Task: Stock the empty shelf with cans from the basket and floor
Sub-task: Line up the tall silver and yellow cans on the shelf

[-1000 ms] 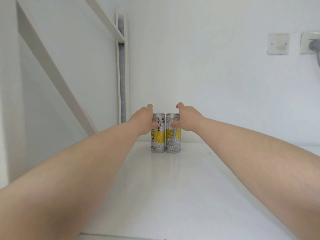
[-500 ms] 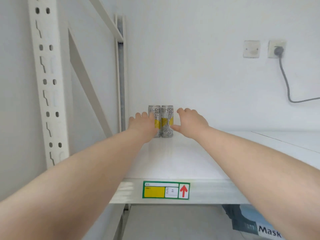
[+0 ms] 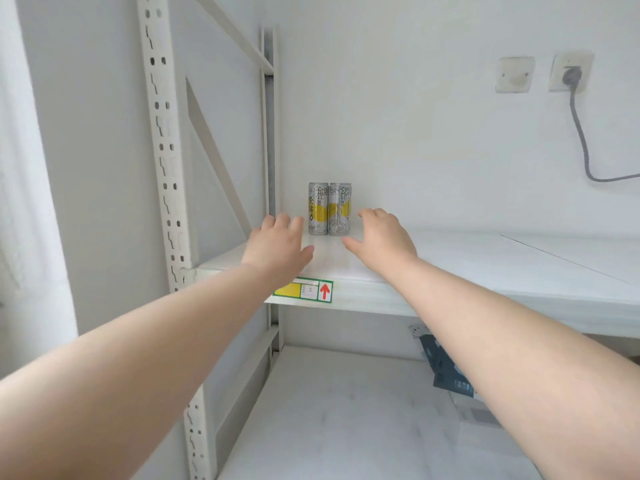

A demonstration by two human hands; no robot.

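Two slim silver cans with yellow circles stand upright side by side at the back left of the white shelf: the left can and the right can touch each other. My left hand hovers over the shelf just in front and to the left of them, fingers spread, holding nothing. My right hand is in front and to the right, also spread and empty. Neither hand touches a can.
A perforated white upright and a diagonal brace frame the rack's left side. A green-edged label with a red arrow is on the shelf's front lip. A lower shelf holds a dark package. A plugged wall socket is at upper right.
Both hands let go of the two cans and drew back toward me. The view has pulled away from the shelf, showing its front edge and the lower shelf.
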